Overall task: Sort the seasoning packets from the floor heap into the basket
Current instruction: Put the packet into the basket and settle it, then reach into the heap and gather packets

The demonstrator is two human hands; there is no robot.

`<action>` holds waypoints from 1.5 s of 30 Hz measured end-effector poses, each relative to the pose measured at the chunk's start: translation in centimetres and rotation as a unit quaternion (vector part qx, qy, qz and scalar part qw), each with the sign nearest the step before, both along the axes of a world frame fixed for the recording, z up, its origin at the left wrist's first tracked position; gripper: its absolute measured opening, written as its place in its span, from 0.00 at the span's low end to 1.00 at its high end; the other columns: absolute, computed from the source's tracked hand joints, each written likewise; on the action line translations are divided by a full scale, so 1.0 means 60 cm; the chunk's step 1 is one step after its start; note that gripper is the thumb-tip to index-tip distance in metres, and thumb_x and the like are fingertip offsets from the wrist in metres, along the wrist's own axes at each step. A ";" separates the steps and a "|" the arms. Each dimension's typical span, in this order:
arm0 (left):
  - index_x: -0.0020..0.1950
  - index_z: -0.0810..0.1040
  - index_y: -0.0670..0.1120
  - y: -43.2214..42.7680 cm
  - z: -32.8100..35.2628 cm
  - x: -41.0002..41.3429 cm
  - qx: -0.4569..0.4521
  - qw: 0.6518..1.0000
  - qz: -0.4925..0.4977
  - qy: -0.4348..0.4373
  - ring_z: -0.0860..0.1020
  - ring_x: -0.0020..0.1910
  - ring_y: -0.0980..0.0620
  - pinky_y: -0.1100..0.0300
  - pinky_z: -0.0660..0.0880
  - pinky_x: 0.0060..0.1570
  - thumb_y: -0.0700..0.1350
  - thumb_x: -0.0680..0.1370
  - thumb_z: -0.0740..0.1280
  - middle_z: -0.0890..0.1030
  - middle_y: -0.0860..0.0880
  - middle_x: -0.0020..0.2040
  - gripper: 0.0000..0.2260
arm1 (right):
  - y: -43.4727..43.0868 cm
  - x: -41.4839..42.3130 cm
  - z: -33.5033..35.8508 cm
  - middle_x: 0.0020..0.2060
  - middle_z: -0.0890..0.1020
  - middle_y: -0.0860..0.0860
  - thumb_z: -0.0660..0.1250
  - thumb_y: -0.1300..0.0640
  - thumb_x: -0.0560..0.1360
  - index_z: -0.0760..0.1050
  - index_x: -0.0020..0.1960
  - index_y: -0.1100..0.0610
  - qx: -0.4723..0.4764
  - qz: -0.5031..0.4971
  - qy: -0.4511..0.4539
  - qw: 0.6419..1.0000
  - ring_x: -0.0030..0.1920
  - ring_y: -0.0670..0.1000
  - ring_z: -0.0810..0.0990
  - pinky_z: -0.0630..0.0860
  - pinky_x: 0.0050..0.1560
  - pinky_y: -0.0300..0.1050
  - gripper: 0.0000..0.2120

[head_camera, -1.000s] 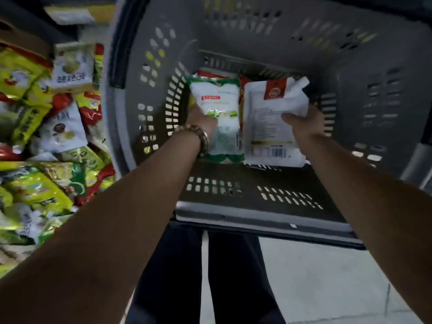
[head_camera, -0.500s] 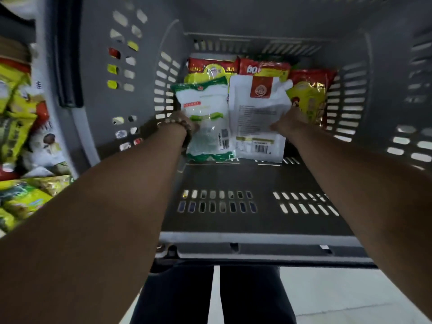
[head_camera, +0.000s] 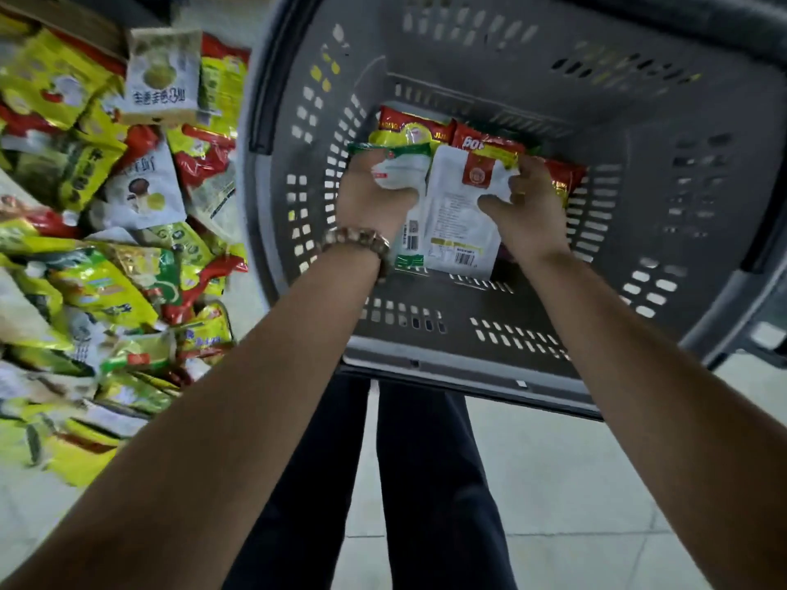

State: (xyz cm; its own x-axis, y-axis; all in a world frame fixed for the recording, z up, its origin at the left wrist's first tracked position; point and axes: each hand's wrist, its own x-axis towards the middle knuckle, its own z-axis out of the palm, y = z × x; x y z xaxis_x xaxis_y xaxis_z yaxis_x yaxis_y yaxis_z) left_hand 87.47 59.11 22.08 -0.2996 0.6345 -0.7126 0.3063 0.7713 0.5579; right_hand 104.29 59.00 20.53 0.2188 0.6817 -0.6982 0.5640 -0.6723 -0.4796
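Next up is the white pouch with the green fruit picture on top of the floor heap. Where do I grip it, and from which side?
Grip the white pouch by its near edge, below the line of print, coming down from above on the person's side. It lies face up atop the heap with nothing overlapping it, and that edge looks free of the packets beneath.
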 end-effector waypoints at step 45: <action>0.53 0.74 0.47 -0.323 -0.217 -0.630 0.028 0.932 0.359 -0.038 0.77 0.44 0.53 0.60 0.74 0.41 0.34 0.74 0.67 0.78 0.47 0.48 0.12 | -0.008 -0.943 -0.326 0.22 0.73 0.49 0.58 0.45 0.80 0.72 0.41 0.60 -0.242 0.079 0.173 0.951 0.31 0.48 0.69 0.63 0.32 0.37 0.19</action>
